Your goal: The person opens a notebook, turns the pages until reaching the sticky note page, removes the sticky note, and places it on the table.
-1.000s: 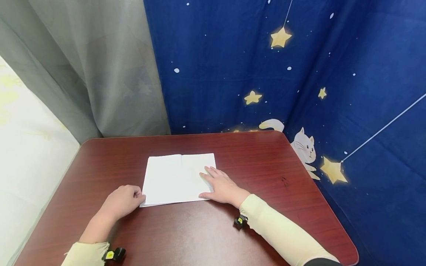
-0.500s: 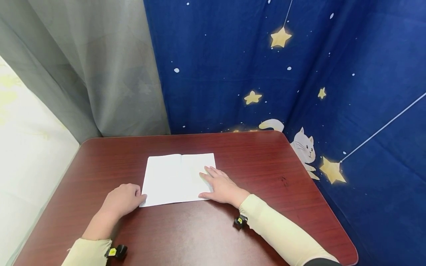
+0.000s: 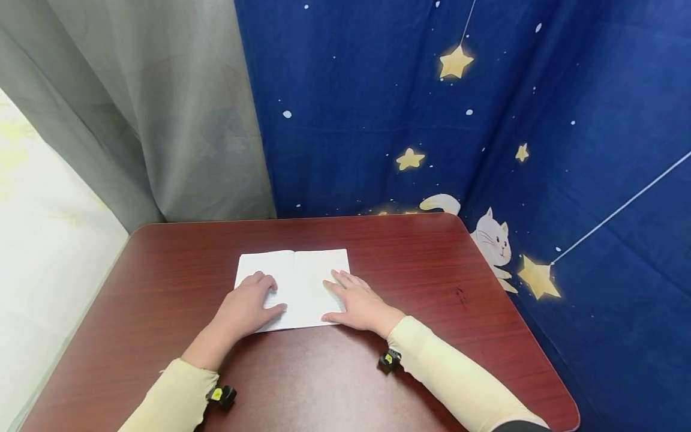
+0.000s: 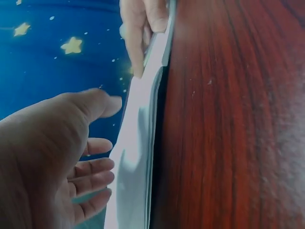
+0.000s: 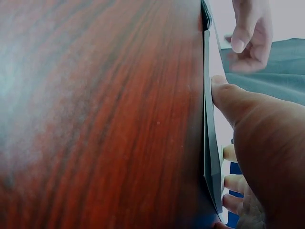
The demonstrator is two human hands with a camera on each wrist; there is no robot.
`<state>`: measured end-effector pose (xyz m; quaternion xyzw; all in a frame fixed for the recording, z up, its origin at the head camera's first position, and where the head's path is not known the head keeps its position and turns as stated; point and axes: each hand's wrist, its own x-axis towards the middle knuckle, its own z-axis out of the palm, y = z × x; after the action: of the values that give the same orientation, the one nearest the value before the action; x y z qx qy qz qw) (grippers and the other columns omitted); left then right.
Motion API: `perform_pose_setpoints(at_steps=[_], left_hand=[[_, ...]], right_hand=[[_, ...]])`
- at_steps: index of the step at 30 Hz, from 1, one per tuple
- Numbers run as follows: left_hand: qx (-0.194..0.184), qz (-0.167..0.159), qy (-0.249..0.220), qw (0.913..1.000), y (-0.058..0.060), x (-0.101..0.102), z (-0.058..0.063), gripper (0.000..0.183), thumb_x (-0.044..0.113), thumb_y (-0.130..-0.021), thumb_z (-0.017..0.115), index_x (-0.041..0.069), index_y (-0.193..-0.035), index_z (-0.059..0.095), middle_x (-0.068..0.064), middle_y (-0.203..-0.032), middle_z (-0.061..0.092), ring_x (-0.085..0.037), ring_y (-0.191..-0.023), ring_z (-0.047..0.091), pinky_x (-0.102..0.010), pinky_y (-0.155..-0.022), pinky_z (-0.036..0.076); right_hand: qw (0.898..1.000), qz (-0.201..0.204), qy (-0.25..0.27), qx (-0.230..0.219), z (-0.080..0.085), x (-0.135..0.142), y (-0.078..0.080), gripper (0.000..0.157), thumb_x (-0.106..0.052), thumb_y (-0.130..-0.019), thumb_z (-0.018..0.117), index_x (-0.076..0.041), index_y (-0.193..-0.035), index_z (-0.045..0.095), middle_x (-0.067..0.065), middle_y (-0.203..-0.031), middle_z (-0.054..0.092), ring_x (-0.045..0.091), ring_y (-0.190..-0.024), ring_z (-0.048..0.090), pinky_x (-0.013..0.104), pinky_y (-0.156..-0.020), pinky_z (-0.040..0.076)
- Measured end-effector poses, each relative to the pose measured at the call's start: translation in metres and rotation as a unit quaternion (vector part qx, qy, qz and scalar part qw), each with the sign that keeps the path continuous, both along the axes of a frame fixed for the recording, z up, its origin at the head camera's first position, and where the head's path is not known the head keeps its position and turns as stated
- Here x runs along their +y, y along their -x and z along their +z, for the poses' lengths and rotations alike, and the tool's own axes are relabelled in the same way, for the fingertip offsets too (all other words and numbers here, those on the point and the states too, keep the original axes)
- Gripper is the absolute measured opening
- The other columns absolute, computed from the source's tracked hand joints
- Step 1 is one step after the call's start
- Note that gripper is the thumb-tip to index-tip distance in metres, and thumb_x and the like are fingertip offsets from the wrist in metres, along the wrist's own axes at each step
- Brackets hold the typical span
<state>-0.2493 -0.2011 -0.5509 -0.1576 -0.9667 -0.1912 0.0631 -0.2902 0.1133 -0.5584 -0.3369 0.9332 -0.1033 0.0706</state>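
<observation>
An open notebook [image 3: 305,294] with blank white pages lies on the table in the head view, its centre fold running away from me. My left hand [image 3: 245,306] is over the left page, thumb apart from the loosely bent fingers. In the left wrist view, the fingertips of that hand [image 4: 52,152] come right at the paper and nothing is between thumb and fingers. Spread on the right page is my right hand [image 3: 363,305], thumb near the bottom edge. The right wrist view shows its thumb [image 5: 231,98] resting on the page, with the notebook's dark cover [image 5: 213,162] below.
The reddish-brown wooden table [image 3: 399,252] has rounded corners. Behind it hang a grey curtain [image 3: 200,120] and a blue curtain [image 3: 356,108] with stars and a cat. Small black cameras sit on the left wrist [image 3: 224,396] and the right wrist [image 3: 389,361].
My left hand has moved right and slightly away from me, from the notebook's lower left corner to over the left page. My right hand has stayed in place.
</observation>
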Motion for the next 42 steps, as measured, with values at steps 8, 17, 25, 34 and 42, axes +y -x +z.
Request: perform_pose_setpoints(at_steps=[8, 17, 25, 34, 42], left_hand=[[-0.030, -0.073, 0.026, 0.9965, 0.010, 0.009, -0.004, 0.092, 0.051, -0.091, 0.088, 0.006, -0.163, 0.053, -0.025, -0.172, 0.041, -0.048, -0.157, 0.041, -0.067, -0.124, 0.037], [-0.093, -0.050, 0.068, 0.9920, 0.015, 0.009, -0.002, 0.115, 0.073, -0.086, 0.081, 0.011, -0.172, 0.039, -0.023, -0.180, 0.026, -0.050, -0.164, 0.024, -0.078, -0.125, 0.023], [-0.130, -0.047, 0.071, 0.9878, 0.016, 0.009, 0.002, 0.115, 0.075, -0.084, 0.081, 0.009, -0.170, 0.042, -0.024, -0.178, 0.029, -0.052, -0.163, 0.026, -0.081, -0.124, 0.021], [-0.131, -0.050, 0.057, 0.9884, 0.021, 0.007, -0.005, 0.117, 0.080, -0.082, 0.080, 0.011, -0.170, 0.044, -0.025, -0.178, 0.029, -0.053, -0.163, 0.024, -0.082, -0.123, 0.019], [-0.133, -0.052, 0.053, 0.9883, 0.018, 0.006, 0.001, 0.118, 0.079, -0.081, 0.081, 0.009, -0.168, 0.046, -0.027, -0.177, 0.031, -0.053, -0.162, 0.025, -0.082, -0.123, 0.019]], right_hand=[[1.000, 0.002, 0.001, 0.002, 0.002, -0.001, -0.001, 0.088, -0.068, -0.103, 0.065, -0.019, -0.173, 0.041, 0.011, -0.182, 0.027, 0.032, -0.167, 0.026, 0.056, -0.132, 0.026], [1.000, -0.002, 0.002, -0.003, 0.001, 0.000, -0.001, 0.088, -0.069, -0.103, 0.065, -0.021, -0.173, 0.041, 0.010, -0.182, 0.025, 0.032, -0.168, 0.025, 0.056, -0.133, 0.026], [1.000, -0.004, 0.001, -0.003, 0.000, -0.001, -0.002, 0.088, -0.069, -0.103, 0.065, -0.022, -0.173, 0.040, 0.009, -0.183, 0.024, 0.031, -0.168, 0.024, 0.053, -0.133, 0.024], [1.000, -0.005, -0.005, -0.006, 0.009, -0.002, 0.001, 0.086, -0.065, -0.102, 0.070, -0.018, -0.170, 0.045, 0.013, -0.180, 0.030, 0.036, -0.166, 0.029, 0.056, -0.131, 0.030], [1.000, -0.015, -0.005, 0.011, 0.014, -0.013, 0.007, 0.079, -0.056, -0.101, 0.076, -0.013, -0.164, 0.053, 0.015, -0.173, 0.042, 0.036, -0.160, 0.039, 0.054, -0.127, 0.038]])
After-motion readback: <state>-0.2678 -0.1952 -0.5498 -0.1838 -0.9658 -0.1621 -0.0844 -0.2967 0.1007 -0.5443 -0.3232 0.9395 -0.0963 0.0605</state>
